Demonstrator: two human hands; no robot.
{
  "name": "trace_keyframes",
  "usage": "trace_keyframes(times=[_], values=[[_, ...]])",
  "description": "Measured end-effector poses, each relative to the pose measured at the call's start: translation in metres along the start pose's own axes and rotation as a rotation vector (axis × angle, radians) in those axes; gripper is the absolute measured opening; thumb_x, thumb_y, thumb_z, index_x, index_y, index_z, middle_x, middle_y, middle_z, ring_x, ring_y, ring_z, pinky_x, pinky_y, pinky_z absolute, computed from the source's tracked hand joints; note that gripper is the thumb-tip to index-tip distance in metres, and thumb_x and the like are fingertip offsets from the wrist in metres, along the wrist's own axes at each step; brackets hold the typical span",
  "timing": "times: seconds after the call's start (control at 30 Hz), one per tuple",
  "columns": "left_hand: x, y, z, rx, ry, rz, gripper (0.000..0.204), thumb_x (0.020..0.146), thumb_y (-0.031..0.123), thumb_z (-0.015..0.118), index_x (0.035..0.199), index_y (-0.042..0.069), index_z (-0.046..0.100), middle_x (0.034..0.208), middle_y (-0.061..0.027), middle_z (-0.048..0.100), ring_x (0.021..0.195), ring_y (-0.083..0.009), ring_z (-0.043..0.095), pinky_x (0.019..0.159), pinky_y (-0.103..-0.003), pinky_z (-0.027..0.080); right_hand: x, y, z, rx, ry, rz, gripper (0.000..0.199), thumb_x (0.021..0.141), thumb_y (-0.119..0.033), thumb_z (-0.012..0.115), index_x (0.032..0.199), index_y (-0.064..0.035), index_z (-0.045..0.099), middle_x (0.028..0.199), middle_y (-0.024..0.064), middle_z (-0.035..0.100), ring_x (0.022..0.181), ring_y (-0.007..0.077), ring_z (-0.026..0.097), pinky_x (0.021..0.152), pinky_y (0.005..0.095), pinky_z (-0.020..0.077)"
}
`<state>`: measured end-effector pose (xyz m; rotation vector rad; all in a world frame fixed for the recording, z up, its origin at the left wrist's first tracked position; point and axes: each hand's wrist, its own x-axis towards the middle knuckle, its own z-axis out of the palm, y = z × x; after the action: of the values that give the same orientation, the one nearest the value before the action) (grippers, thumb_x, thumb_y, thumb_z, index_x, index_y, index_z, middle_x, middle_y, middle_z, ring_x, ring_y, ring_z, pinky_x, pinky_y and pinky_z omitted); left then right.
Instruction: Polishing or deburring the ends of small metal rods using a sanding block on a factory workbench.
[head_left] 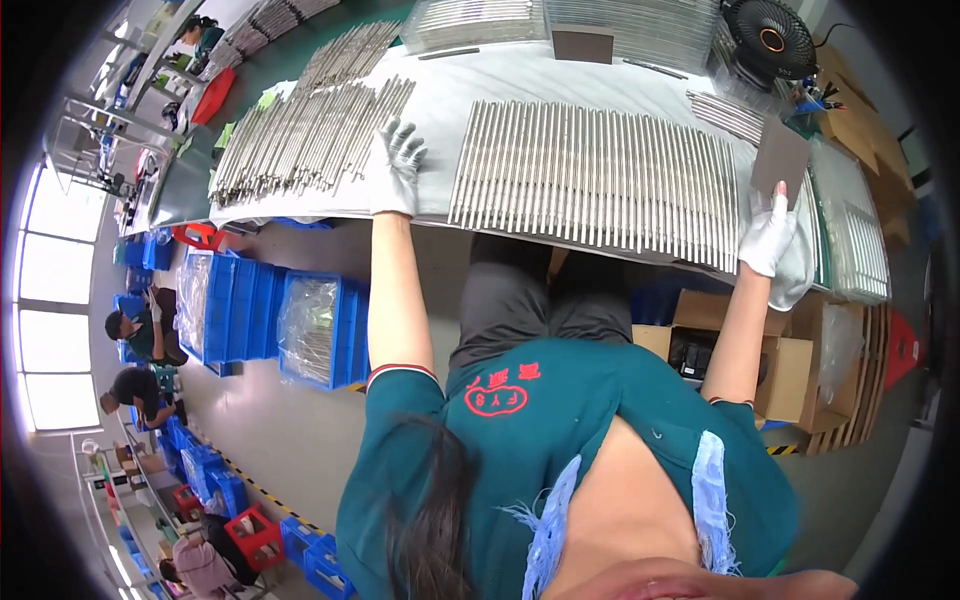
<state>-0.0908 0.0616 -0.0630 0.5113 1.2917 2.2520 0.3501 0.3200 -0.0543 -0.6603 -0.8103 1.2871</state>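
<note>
My left hand (398, 168), in a white glove with greyed fingers, rests palm down on the white cloth (440, 90), its fingers apart and nothing in them. Just beside it lies a loose heap of thin metal rods (300, 145). In front of me a row of metal rods (600, 180) lies side by side, their ends near the table's front edge. At the right end of this row my right hand (770, 235), also gloved, is closed on a flat grey-brown rectangular plate (782, 158). The bare thumb tip presses on the plate's face.
Clear plastic trays of rods (480, 22) stand at the back, with another grey-brown plate (582, 45) against them. A black fan (770, 42) stands back right. A small bundle of rods (728, 115) lies by the plate. Blue crates (240, 310) and cardboard boxes (790, 375) flank me below.
</note>
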Motion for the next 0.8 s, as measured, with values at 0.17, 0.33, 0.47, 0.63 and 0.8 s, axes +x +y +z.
trace_keyframes(times=[0.17,0.33,0.47,0.63,0.8], values=[[-0.001,0.005,0.0,-0.079,-0.027,0.008,0.047,0.101,0.045,0.052,0.128,0.007,0.053,0.114,-0.0089,0.06,0.092,-0.017,0.059,0.081,-0.032,0.051,-0.004,0.002,-0.002,0.03,0.003,0.037,0.037,0.095,-0.011,0.063,0.129,0.0005,0.054,0.122,0.0115,0.062,0.108,0.0218,0.062,0.096,0.0378,0.051],[-0.001,0.005,-0.002,-0.136,-0.048,-0.01,0.045,0.101,0.043,0.054,0.127,0.006,0.055,0.113,-0.0091,0.06,0.093,-0.0166,0.058,0.082,-0.031,0.05,-0.008,0.0,-0.001,-0.023,-0.032,0.025,0.038,0.096,-0.011,0.063,0.131,0.0012,0.054,0.125,0.0118,0.062,0.11,0.022,0.062,0.097,0.0377,0.0507],[-0.007,0.004,0.001,-0.051,-0.058,-0.023,0.05,0.1,0.044,0.054,0.131,0.005,0.053,0.115,-0.0101,0.06,0.094,-0.0167,0.058,0.083,-0.031,0.05,-0.003,0.003,-0.008,0.028,0.008,0.02,0.04,0.096,-0.013,0.063,0.132,0.0013,0.053,0.126,0.0122,0.061,0.11,0.022,0.061,0.097,0.0383,0.0511],[-0.027,-0.001,0.012,0.181,-0.137,-0.047,0.057,0.102,0.045,0.049,0.139,0.002,0.048,0.12,-0.0124,0.06,0.098,-0.0178,0.06,0.087,-0.031,0.05,0.006,-0.002,-0.023,-0.104,-0.043,0.014,0.043,0.098,-0.02,0.062,0.133,0.0016,0.052,0.13,0.0122,0.057,0.115,0.0229,0.059,0.1,0.0395,0.0503],[-0.065,0.018,0.01,1.124,-0.475,0.269,0.069,0.091,0.054,0.06,0.138,0.005,0.052,0.132,-0.019,0.059,0.118,-0.0347,0.059,0.102,-0.044,0.044,0.012,-0.032,0.001,-0.266,-0.323,0.14,0.052,0.101,-0.028,0.057,0.144,-0.0025,0.044,0.142,0.0118,0.05,0.13,0.0239,0.049,0.111,0.0417,0.0392]])
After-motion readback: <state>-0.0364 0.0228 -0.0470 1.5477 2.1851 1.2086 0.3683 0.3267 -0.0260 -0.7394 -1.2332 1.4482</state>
